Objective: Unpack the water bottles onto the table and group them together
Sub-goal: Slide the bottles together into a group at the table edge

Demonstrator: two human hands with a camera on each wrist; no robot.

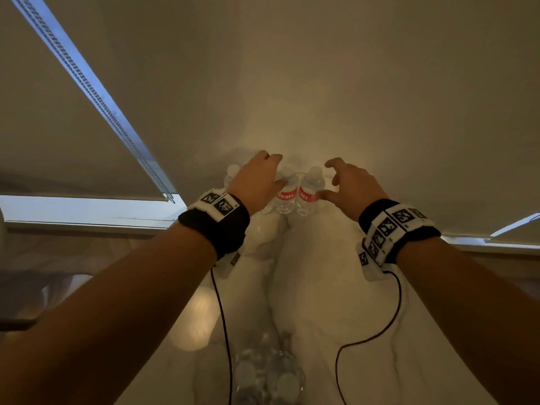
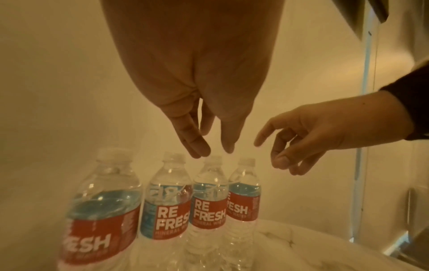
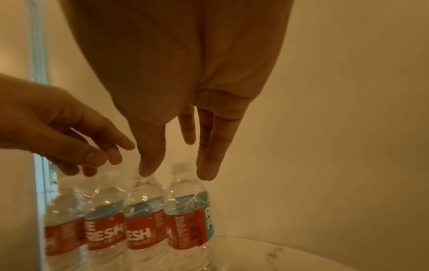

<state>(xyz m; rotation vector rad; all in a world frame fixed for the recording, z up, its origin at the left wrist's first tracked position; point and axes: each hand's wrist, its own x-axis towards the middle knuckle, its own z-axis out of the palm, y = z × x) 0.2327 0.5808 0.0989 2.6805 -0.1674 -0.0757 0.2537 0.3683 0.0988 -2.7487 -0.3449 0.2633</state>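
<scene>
Several clear water bottles (image 2: 167, 210) with red and blue labels stand upright in a tight row at the far edge of the white marble table (image 1: 336, 287), close to the wall. My left hand (image 2: 209, 148) hovers just above their caps, fingers straight down and holding nothing. Beside the rightmost bottle (image 1: 309, 191), my right hand (image 1: 330, 182) is spread and empty; the right wrist view shows it (image 3: 176, 170) over the caps. More bottles (image 1: 268, 372), seen from the top, sit in a bundle at the near edge.
A plain wall (image 1: 321, 83) rises right behind the row. A window blind with a bead chain (image 1: 96, 100) hangs at the left. Thin black cables (image 1: 222, 317) trail from both wristbands across the table.
</scene>
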